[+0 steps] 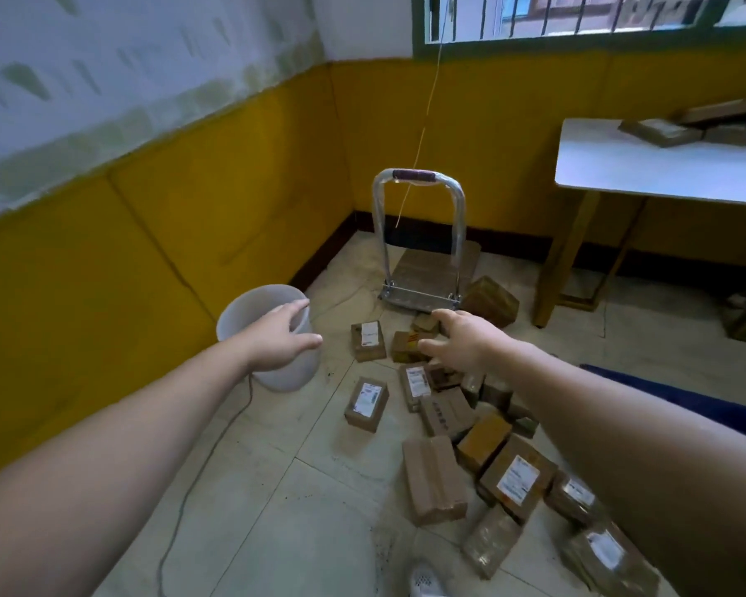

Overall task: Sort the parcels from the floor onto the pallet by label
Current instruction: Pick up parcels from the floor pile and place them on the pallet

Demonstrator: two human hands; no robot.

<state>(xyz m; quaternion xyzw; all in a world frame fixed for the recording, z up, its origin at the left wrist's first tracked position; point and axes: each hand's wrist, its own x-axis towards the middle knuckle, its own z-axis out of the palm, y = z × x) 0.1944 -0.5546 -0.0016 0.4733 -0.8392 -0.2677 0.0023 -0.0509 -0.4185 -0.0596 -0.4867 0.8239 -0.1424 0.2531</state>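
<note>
Hovering loose-fingered and empty, left hand [283, 338] and right hand [457, 342] extend near boxy, seemingly taped cardboard parcels [433, 480].

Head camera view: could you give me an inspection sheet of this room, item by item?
Surface: tiled floor, dusty.
Job's things: brown parcels strewn on the floor, some labelled; trolley deck bare.
Clutter: white bucket by the yellow wall.
Grips: left hand and right hand open, holding nothing.
Cables: thin cable across the floor; cord hanging above the trolley.
Surroundings: barred window, table bearing boxes.
</note>
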